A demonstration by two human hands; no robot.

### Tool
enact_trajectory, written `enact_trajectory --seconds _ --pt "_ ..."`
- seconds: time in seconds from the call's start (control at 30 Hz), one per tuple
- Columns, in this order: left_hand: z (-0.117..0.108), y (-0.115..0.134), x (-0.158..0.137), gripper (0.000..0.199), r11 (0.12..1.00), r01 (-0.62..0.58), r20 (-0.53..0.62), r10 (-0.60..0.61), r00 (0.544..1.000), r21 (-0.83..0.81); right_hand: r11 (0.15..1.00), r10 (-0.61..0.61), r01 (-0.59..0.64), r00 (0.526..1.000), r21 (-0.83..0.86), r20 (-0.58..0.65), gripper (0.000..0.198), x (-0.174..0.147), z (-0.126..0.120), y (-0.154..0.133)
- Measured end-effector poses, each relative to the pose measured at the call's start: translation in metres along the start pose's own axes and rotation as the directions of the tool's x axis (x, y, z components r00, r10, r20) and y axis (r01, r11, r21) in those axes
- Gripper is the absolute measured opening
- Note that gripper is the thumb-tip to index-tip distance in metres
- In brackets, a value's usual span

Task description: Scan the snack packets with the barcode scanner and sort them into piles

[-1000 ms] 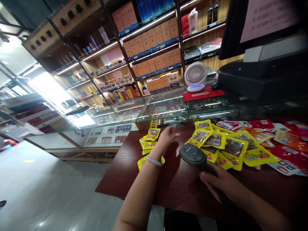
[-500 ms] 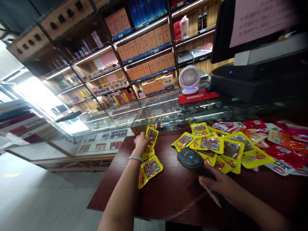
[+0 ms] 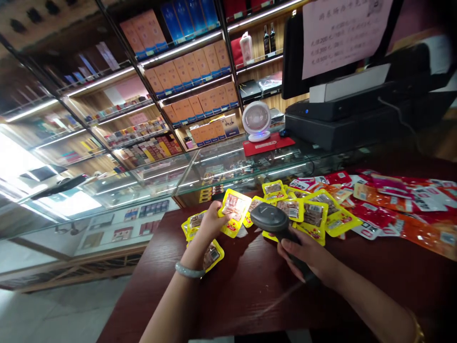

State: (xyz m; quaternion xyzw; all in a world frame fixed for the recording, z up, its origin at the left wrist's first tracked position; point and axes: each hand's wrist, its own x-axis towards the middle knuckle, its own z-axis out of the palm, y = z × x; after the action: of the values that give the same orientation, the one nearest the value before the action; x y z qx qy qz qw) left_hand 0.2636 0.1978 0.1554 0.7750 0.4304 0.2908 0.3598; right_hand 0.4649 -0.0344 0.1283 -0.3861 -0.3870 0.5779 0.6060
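My left hand (image 3: 213, 220) pinches a yellow snack packet (image 3: 233, 209) with a clear window, lifted above the table and lit brightly. Under and beside that wrist lie a few more yellow packets (image 3: 214, 255), partly hidden by my arm. My right hand (image 3: 307, 252) is wrapped round the handle of a black barcode scanner (image 3: 270, 218). The scanner's head points left toward the lifted packet, a short gap apart. Just behind the scanner sits a pile of similar yellow packets (image 3: 314, 214).
Red, white and orange packets (image 3: 385, 205) spread across the right of the dark wooden table (image 3: 246, 290). Beyond its far edge is a glass display counter (image 3: 214, 164) with a small white fan (image 3: 257, 121) on a red mat. A monitor (image 3: 293, 57) stands at back right.
My left hand has moved right from the left packets, now with a packet lifted before the scanner. The scanner has stayed in my right hand. The whole view has turned to the right.
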Motion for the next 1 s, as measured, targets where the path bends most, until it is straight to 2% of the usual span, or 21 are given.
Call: enact_trajectory --seconds 0.13,0.27,0.33,0.4,0.47,0.5,0.53,0.6,0.67,0.73,0.8,0.83,0.9,1.0 --pt "0.02 0.02 -0.001 0.045 0.975 0.006 0.092 0.015 0.996 -0.224 1.0 -0.007 0.007 1.0 -0.004 -0.006 0.034 -0.003 -0.001 0.002" --pt "0.048 0.039 -0.008 0.063 0.874 0.054 0.229 0.066 0.971 -0.484 0.999 0.032 -0.032 0.999 -0.011 -0.011 0.035 -0.003 0.0 0.007" --pt "0.052 0.041 -0.014 0.073 0.857 0.054 0.287 0.112 0.951 -0.513 0.999 0.047 -0.048 0.999 -0.026 -0.007 0.036 -0.004 0.002 0.008" --pt "0.041 0.035 -0.023 0.074 0.933 -0.028 0.26 0.129 0.957 -0.36 0.996 0.069 -0.069 0.998 -0.051 0.002 0.037 -0.006 0.005 0.007" --pt "0.016 0.023 -0.037 0.064 0.992 -0.116 0.194 0.121 0.974 -0.039 0.992 0.095 -0.093 0.995 -0.09 0.016 0.037 -0.008 0.007 0.005" --pt "0.0 0.015 -0.045 0.057 0.981 -0.126 0.163 0.102 0.981 0.147 0.989 0.107 -0.103 0.994 -0.108 0.029 0.036 -0.008 0.008 0.005" --pt "-0.017 0.007 -0.054 0.05 0.943 -0.097 0.135 0.056 0.989 0.318 0.987 0.114 -0.108 0.993 -0.123 0.042 0.035 -0.008 0.009 0.005" --pt "-0.047 -0.009 -0.071 0.046 0.805 0.049 0.042 -0.091 0.995 0.592 0.985 0.111 -0.101 0.992 -0.141 0.063 0.034 -0.008 0.01 0.006" --pt "-0.068 -0.022 -0.087 0.048 0.654 0.14 -0.004 -0.205 0.979 0.744 0.984 0.095 -0.081 0.992 -0.156 0.082 0.033 -0.007 0.011 0.01" --pt "-0.077 -0.032 -0.098 0.048 0.57 0.171 -0.007 -0.278 0.961 0.804 0.983 0.087 -0.068 0.991 -0.173 0.106 0.033 -0.006 0.012 0.013" --pt "-0.077 -0.037 -0.105 0.049 0.557 0.185 -0.007 -0.306 0.952 0.81 0.979 0.105 -0.081 0.986 -0.185 0.128 0.032 -0.007 0.014 0.015" --pt "-0.074 -0.039 -0.108 0.049 0.575 0.197 -0.011 -0.31 0.951 0.794 0.977 0.123 -0.097 0.983 -0.189 0.133 0.033 -0.007 0.015 0.015" --pt "-0.067 -0.04 -0.11 0.049 0.666 0.243 -0.023 -0.321 0.947 0.705 0.968 0.171 -0.137 0.974 -0.209 0.152 0.036 -0.009 0.017 0.015" --pt "-0.055 -0.04 -0.109 0.048 0.827 0.319 -0.049 -0.336 0.941 0.462 0.942 0.251 -0.195 0.95 -0.273 0.186 0.051 -0.011 0.021 0.015"
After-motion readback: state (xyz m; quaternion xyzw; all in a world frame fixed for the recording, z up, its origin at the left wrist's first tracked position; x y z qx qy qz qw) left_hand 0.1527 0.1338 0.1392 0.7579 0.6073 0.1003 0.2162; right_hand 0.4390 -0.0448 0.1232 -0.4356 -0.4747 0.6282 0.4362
